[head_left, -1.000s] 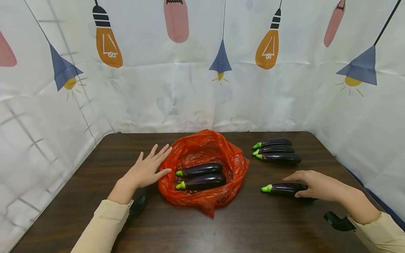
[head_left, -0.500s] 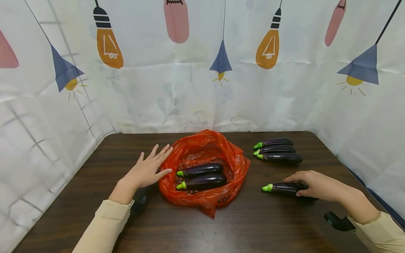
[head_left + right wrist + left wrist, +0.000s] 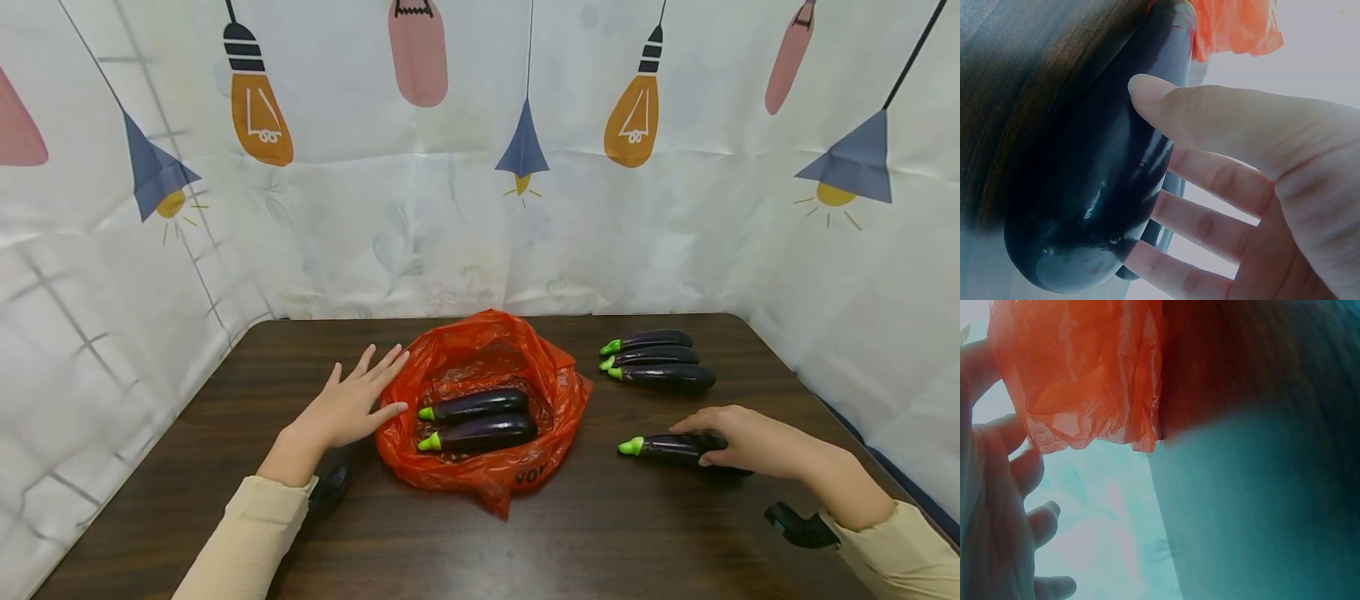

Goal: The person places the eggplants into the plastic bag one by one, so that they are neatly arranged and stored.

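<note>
My right hand grips an eggplant lying on the table at the right, its green stem pointing left. The right wrist view shows the thumb on one side of that eggplant and the fingers along the other. With fingers spread and straight, my left hand touches the left side of a red plastic bag. Inside the bag, which stands with its mouth wide, two eggplants lie side by side. In the left wrist view, the fingertips lie against the bag's thin wall.
Three more eggplants lie in a row at the back right of the dark wooden table. A patterned white curtain hangs behind the table and along both sides. Black wrist cameras sit under the sleeves.
</note>
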A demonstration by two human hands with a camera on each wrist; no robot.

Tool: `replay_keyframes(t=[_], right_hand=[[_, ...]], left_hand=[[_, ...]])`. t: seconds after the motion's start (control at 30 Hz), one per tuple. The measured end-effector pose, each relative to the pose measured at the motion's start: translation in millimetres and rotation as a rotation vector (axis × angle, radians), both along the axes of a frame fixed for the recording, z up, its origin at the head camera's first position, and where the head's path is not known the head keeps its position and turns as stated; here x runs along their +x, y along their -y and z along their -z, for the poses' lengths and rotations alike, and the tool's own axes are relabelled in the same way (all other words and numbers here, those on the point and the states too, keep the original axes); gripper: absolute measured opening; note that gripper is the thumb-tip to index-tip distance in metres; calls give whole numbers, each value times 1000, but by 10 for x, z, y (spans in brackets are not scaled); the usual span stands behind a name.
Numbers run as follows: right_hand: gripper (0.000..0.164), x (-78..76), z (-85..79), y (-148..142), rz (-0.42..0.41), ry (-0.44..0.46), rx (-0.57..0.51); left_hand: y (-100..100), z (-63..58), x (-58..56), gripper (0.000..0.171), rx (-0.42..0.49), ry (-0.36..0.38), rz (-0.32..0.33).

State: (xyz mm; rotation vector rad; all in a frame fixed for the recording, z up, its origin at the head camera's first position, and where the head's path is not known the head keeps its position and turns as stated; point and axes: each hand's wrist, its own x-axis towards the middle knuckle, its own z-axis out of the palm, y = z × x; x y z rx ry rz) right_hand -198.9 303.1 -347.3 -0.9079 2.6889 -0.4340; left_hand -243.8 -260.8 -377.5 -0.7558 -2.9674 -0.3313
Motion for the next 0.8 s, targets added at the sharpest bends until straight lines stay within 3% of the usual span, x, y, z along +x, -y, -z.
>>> replay_keyframes(t=[0.5,0.8], right_hand=[[47,-44,-105,47,-33,-110,-10],[46,-74,-296,125,-17,-111,12]], left_hand=[[-1,-6,6,81,5,3,4],[-1,-27,19,80,8,-4,4]])
